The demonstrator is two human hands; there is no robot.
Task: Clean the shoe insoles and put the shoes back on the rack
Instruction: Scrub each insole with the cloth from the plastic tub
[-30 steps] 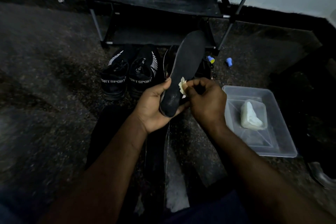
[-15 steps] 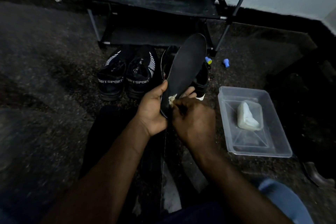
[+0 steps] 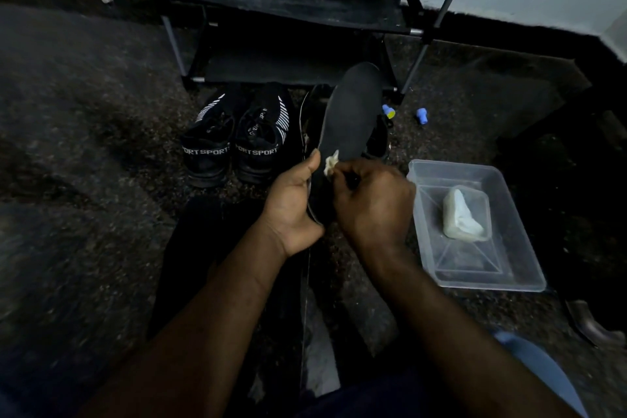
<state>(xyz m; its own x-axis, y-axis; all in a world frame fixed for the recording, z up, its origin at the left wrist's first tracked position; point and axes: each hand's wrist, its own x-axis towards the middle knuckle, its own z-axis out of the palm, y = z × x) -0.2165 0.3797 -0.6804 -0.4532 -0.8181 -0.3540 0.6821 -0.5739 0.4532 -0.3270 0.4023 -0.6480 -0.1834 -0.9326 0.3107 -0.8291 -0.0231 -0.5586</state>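
Observation:
My left hand (image 3: 291, 204) grips the heel end of a long black insole (image 3: 351, 119), which stands tilted up toward the rack. My right hand (image 3: 373, 202) is closed on a small pale wipe (image 3: 330, 161) and presses it against the insole's lower part. Two black sport shoes (image 3: 237, 136) with white lettering stand side by side on the floor left of the insole. Another dark shoe (image 3: 378, 137) lies mostly hidden behind the insole. The black shoe rack (image 3: 288, 3) stands at the back, and both of its visible shelves are bare.
A clear plastic tub (image 3: 509, 268) sits on the floor to the right, holding a pale packet of wipes (image 3: 464, 214). Two small blue caps (image 3: 420, 115) lie near the rack's right leg. The floor is dark speckled stone; a dark object (image 3: 590, 322) lies at far right.
My right hand slid the wipe down the insole toward its heel, then back up slightly. The insole stays held in my left hand.

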